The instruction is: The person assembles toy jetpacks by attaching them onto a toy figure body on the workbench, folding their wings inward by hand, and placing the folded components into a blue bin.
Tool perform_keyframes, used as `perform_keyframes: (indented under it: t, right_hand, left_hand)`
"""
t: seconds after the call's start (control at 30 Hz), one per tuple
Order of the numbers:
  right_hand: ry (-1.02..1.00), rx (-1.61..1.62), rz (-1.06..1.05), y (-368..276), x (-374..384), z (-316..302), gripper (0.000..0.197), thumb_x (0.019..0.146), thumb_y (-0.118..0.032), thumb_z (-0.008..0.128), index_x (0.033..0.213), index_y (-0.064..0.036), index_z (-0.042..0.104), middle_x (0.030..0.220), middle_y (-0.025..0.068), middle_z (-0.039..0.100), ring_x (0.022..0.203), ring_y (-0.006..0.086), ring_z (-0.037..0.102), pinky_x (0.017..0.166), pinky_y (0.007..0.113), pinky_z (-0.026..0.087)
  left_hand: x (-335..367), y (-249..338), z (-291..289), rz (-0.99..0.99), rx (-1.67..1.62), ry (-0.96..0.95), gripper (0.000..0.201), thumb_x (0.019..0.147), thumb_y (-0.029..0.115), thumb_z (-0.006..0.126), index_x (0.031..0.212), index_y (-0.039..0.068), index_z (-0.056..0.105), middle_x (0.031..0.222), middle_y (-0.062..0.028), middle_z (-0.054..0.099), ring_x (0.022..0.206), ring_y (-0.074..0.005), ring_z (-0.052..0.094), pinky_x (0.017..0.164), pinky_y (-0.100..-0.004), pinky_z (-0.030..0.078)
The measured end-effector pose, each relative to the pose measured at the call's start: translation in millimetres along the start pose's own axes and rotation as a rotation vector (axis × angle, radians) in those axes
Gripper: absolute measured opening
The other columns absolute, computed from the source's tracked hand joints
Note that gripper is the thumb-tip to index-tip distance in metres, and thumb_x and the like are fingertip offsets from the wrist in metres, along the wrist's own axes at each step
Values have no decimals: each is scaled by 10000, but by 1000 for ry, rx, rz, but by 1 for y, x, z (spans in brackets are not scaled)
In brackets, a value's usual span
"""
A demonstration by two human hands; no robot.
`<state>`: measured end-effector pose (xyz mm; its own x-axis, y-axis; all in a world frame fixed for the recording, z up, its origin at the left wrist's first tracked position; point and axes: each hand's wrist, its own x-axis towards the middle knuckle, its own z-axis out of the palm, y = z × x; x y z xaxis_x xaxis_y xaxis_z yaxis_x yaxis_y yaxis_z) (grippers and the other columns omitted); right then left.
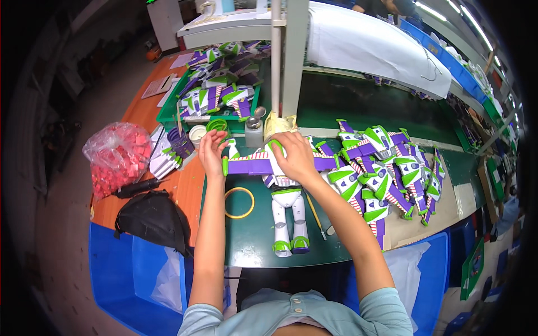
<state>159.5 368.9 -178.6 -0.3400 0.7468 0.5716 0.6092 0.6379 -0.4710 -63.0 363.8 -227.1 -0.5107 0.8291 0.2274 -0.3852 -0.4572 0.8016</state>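
- The toy figure (287,210) lies on its back on the green mat (252,246), with its 2 white legs pointing to the person and its purple striped wings spread to both sides.
- The left hand (212,152) is at the tip of the left wing; the fingers are bent around the wing end and pinch it.
- The right hand (296,157) lies on the body of the figure, the fingers curled and pressing on it (the chest is hidden under the hand).
- A yellow ring (239,202) lies on the mat just beside the figure, under the left forearm.
- A pile of wing parts (386,173) is to the right, near the right arm.
- A green tray (218,95) with more parts stands behind the hands.
- A bag of red pieces (116,157) lies far to the left.
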Motion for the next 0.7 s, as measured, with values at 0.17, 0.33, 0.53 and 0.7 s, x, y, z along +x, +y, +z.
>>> perform_keyframes:
  t: [0.17,0.33,0.53,0.7]
  right_hand:
    - [36,-16,-2,5,0,-1,182,816,-207,545,932,-92,626,951,72,610,937,265,530,806,383,383]
    - [130,74,26,12,-2,8,243,812,-206,538,961,-39,632,975,97,622,940,258,550,838,389,375]
    - [160,-8,127,91,1,-45,300,874,-233,493,985,10,630,1011,185,625,970,334,577,875,381,423]
    - [277,910,464,77,-83,-43,497,926,-317,456,1295,13,416,1274,125,497,1153,210,486,955,318,378]
  left_hand:
    - [-32,5,16,234,180,-285,439,931,322,332,1140,-35,479,1072,-206,581,1052,-301,552,908,-413,418]
    - [-104,-14,97,710,790,-390,330,880,99,417,1171,-37,493,1210,-199,522,1216,-376,418,1007,-431,313]
    - [-107,-16,99,598,780,-332,289,896,86,366,1109,-45,511,1202,-197,529,1201,-356,437,997,-414,326]
    - [-104,-34,101,539,701,-329,266,876,29,351,1079,-43,508,1240,-199,489,1219,-347,410,1022,-405,295]
